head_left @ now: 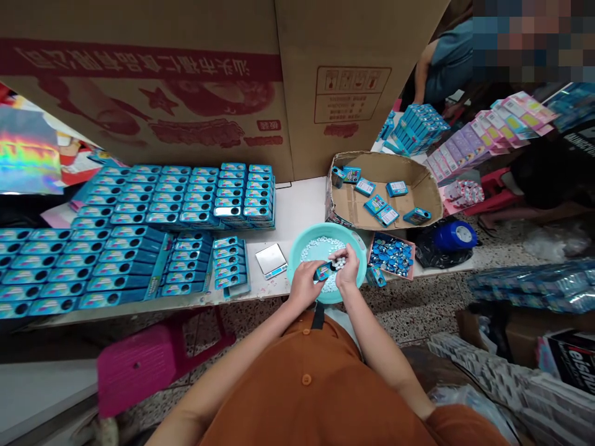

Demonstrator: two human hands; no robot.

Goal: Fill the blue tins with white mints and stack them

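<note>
My left hand (304, 284) is closed round a small blue box (324, 271) with a dark round opening, tilted over the basin. Beside it, my right hand (348, 265) is cupped round several small white candies (340, 262), close to the box's opening. Both hands are above a mint-green basin (297, 244) holding more loose white pieces (320, 246). Just right of the basin stands another small blue box (375, 276), next to a pink tray (410, 267) of shiny blue round pieces (388, 253). A small digital scale (271, 260) lies to the left of the basin.
Rows of blue boxes (125, 260) fill the table's left side. A large carton (195, 93) stands behind. A cut-down cardboard box (334, 210) holds several blue boxes. A pink stool (134, 365) is at lower left. Another person's arm (422, 74) shows at upper right.
</note>
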